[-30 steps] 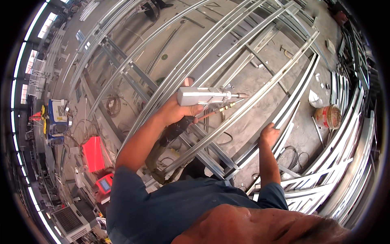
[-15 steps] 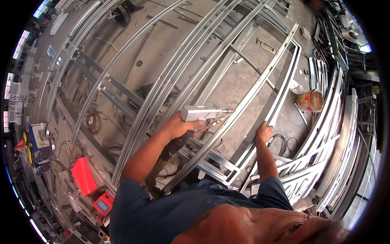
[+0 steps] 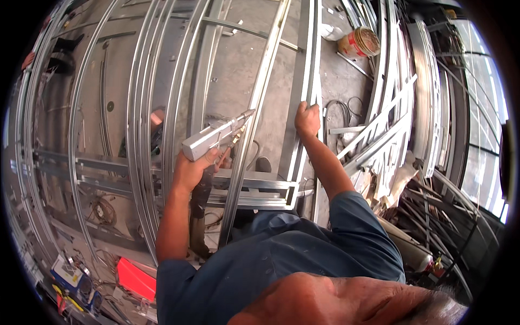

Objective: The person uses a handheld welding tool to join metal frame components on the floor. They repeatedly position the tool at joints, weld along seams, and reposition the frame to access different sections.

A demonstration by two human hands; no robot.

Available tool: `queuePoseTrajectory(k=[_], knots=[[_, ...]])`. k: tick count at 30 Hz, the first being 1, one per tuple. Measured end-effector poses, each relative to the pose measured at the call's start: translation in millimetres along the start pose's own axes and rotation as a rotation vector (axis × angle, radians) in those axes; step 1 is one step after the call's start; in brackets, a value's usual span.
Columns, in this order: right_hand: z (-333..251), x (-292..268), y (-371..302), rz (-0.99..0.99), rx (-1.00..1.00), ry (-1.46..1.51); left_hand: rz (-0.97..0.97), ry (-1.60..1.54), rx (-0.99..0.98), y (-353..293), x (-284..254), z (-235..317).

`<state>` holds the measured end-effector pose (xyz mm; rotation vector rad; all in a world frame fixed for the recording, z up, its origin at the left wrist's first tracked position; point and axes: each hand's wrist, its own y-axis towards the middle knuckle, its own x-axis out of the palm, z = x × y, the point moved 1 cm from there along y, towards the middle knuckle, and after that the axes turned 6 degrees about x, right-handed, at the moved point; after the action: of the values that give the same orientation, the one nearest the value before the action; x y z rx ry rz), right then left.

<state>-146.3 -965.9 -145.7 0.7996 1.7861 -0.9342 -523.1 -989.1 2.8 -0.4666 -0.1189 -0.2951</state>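
My left hand (image 3: pixel 188 172) is wrapped round the grip of a silver, boxy welding gun (image 3: pixel 208 138) with a narrow nozzle and a thin brass-coloured tube beneath. The nozzle tip lies at a long, shiny metal rail (image 3: pixel 268 51); whether it touches cannot be told. To the right, my right hand (image 3: pixel 307 120) is closed over the outer metal bar (image 3: pixel 309 65) of the same ladder-like frame. Near me, short crosspieces (image 3: pixel 254 185) join the frame's long members. A dark hose or sleeve runs down from the gun past my left forearm.
Several more long metal rails (image 3: pixel 138 81) run side by side on the left. A dirty bucket (image 3: pixel 359 43) stands at the far right, near coiled cable (image 3: pixel 339 112) and piled metal lengths (image 3: pixel 374 146). A red panel (image 3: pixel 135 279) lies lower left. Another person's hand (image 3: pixel 28 60) shows far left.
The view has swung round, so the rails stand more upright in it. The gun's nozzle now points more up and right in the picture. Both hands keep their holds.
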Motion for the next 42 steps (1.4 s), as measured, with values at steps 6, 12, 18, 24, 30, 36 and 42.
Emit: queuePoseTrajectory(k=[6,12,18,24,30,36,42], knots=[[5.3,3.2,-2.2,0.041,-0.031,-0.003,0.012,-0.026,-0.016,20.6,9.1,-8.4],[1.6,0.1,-5.3,0.035,-0.001,-0.021,0.032,0.006,-0.017,32.6,12.3,-16.5],[-2.8,-3.1,-7.1,0.047,-0.011,-0.042,0.064,-0.003,-0.052,35.7,15.9,-16.0],[-5.1,-7.4,-8.9,0.073,-0.024,-0.020,0.075,0.014,-0.125,36.8,15.4,-9.8],[-2.7,-4.0,-7.8,0.085,-0.036,-0.010,0.062,0.024,-0.123,37.0,18.4,-8.3],[-4.4,-5.4,-8.5,0.062,-0.020,0.001,0.037,0.077,-0.104,36.8,23.6,-3.5],[-3.2,-3.2,-8.4,0.095,-0.031,0.006,0.021,0.078,-0.063,39.6,23.7,-7.5]])
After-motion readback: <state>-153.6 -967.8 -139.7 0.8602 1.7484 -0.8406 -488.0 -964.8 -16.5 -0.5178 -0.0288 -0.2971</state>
